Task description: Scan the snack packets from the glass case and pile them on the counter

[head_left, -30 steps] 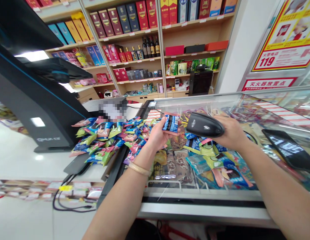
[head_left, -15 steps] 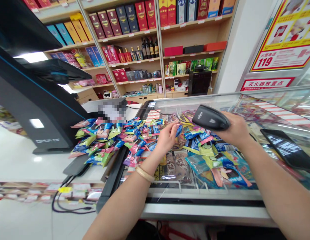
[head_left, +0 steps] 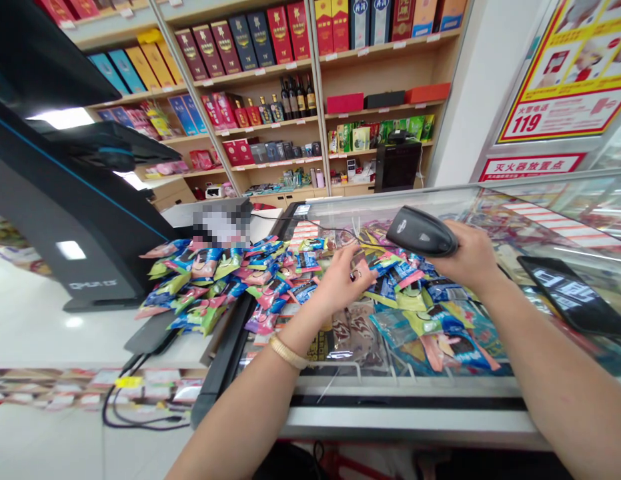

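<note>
My right hand (head_left: pixel 470 257) grips a black barcode scanner (head_left: pixel 420 231), held just above a heap of small snack packets (head_left: pixel 415 293) on a glass counter top (head_left: pixel 440 393). Its nose points left toward my left hand (head_left: pixel 343 283). That hand is lowered among the packets, its fingers pinching a small pink-brown packet (head_left: pixel 359 265) at the heap's left side. A gold bracelet sits on the left wrist. A second, larger heap of blue, green and pink packets (head_left: pixel 215 280) lies to the left, beside the counter's edge.
A black checkout terminal (head_left: pixel 65 220) stands at the left on a white surface, with cables (head_left: pixel 140 407) hanging below. A black phone (head_left: pixel 570 293) lies on the glass at the right. Shelves of boxes and bottles (head_left: pixel 290 100) fill the back wall.
My left hand held a blue packet up in front of the scanner, then dropped it by the left heap and now pinches another packet. The scanner rose slightly and shifted right.
</note>
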Tool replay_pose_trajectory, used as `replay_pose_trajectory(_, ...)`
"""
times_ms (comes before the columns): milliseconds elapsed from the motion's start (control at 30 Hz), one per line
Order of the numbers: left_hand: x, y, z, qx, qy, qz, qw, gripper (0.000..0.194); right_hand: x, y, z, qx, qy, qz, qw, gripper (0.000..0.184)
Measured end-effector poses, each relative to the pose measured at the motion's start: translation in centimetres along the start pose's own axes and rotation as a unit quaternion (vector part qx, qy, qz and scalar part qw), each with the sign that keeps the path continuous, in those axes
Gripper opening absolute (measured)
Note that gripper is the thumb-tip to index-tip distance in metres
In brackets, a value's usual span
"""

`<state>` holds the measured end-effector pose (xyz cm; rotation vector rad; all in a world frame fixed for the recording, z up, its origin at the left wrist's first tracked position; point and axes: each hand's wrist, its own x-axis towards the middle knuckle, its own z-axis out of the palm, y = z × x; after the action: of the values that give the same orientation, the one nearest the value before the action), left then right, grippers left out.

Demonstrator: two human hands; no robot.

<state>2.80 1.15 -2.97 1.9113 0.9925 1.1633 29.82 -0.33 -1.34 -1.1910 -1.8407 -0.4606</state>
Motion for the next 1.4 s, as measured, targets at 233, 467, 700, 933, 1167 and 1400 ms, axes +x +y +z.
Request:
replay_pose_trajectory(233, 0.3, 1.3, -6.1, 0.25, -0.034, -0.203, 0.946, 0.041, 0.1, -0.1, 0.0, 0.002, -0.003, 0.005, 1.0, 0.019)
replay_pose_trajectory(467, -0.1, 0.0, -5.9, 0.259, -0.034, -0.219, 0.94, 0.046, 0.0, -0.1, 0.1, 0.0, 0.0, 0.0, 1.0, 0.019)
replay_pose_trajectory(700, 1.1, 0.4, -6.2, 0.122, 0.048, -0.183, 0.974, 0.034, 0.0, 0.1, 0.0, -0.003, -0.002, -0.015, 1.0, 0.016)
replay_pose_trajectory(933, 3.1, 1.2, -6.2, -0.356, 0.242, -0.237, 0.871, 0.027, 0.0, 0.1, 0.0, -0.004, 0.01, -0.011, 1.0, 0.016)
replay_pose_trajectory(1167, 3.3, 1.6, -6.2, -0.531, 0.258, -0.338, 0.733, 0.022, -0.1, 0.2, 0.2, 0.0, 0.005, -0.002, 1.0, 0.016)
replay_pose_trajectory(1400, 3.1, 0.9, -4.0, -0.532, 0.229, -0.297, 0.76, 0.023, 0.0, 0.1, 0.2, 0.003, -0.007, -0.002, 1.0, 0.017)
